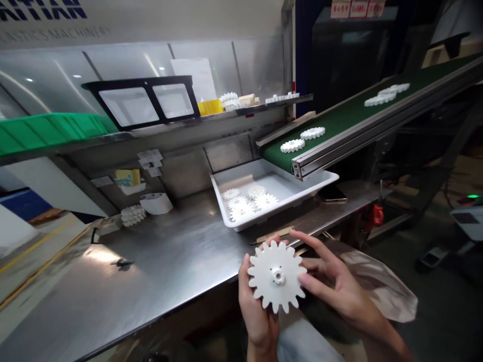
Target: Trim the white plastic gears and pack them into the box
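Note:
A white plastic gear with a small hub in its centre faces me, in front of the workbench edge. My left hand wraps around its left side and underside, with fingertips showing behind the top teeth. On the opposite side, my right hand grips the gear's edge: the thumb lies on the teeth, the index finger stretches out above, and other fingers reach partly behind it. Beyond my hands, several similar gears lie in a white tray.
A green conveyor belt slopes down to the tray, carrying several gears. On the steel bench are a small dark tool, a stack of gears and a phone. A shelf holds a green crate.

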{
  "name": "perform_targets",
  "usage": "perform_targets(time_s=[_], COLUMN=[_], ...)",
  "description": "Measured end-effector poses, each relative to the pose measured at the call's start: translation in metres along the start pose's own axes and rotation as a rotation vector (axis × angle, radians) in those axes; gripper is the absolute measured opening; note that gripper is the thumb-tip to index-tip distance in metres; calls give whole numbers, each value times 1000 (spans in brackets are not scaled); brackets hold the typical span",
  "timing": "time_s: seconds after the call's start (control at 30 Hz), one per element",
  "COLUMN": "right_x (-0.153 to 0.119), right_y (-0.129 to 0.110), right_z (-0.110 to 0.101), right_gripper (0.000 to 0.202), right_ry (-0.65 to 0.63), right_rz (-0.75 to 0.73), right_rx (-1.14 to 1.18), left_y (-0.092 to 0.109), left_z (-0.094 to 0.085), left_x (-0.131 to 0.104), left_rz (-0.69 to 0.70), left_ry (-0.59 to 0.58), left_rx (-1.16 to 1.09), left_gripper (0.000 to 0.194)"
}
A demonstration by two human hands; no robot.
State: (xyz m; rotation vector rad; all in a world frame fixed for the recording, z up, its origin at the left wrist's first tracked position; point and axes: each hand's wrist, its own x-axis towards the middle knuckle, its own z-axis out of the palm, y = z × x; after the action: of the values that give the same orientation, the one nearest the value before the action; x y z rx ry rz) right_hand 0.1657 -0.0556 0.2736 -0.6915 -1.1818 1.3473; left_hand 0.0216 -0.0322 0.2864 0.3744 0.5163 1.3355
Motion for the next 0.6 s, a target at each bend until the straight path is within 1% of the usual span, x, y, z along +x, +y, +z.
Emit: perform_targets(time_s=[0.07, 0.13, 0.27, 0.33, 0.43, 0.47, 0.5, 0.53, 0.6], right_x=[0, 2, 7, 9, 12, 14, 18, 22, 34], right_y=[3, 4, 9, 14, 21, 23, 26, 29, 38], right_z=[1, 2, 3, 6, 8, 6, 4, -1, -12], right_gripper=[68, 67, 62, 60, 60, 58, 53, 45, 34], right_ry=[18, 47, 58, 40, -35, -49, -27, 29, 169], right_rz=[1, 9, 18, 14, 31, 29, 3, -47, -194], right_rx=[6, -2, 16, 43, 66, 36, -26, -125, -435], left_y=[-3, -5, -5, -4, -4, -4, -3, -2, 1], left_z=[-8, -12, -11, -10, -15, -17, -20, -22, -26], left_x=[-2, -2, -2, -2, 2, 4, 6, 8, 9], left_rz=[47, 95, 156, 177, 266, 307, 344, 373, 407], left_ry=[36, 39, 21, 3, -5, 12, 38, 67, 107], left_rx=[0, 14, 69, 66, 47, 46, 47, 48, 44], left_gripper=[47, 48, 53, 56, 56, 54, 51, 48, 45])
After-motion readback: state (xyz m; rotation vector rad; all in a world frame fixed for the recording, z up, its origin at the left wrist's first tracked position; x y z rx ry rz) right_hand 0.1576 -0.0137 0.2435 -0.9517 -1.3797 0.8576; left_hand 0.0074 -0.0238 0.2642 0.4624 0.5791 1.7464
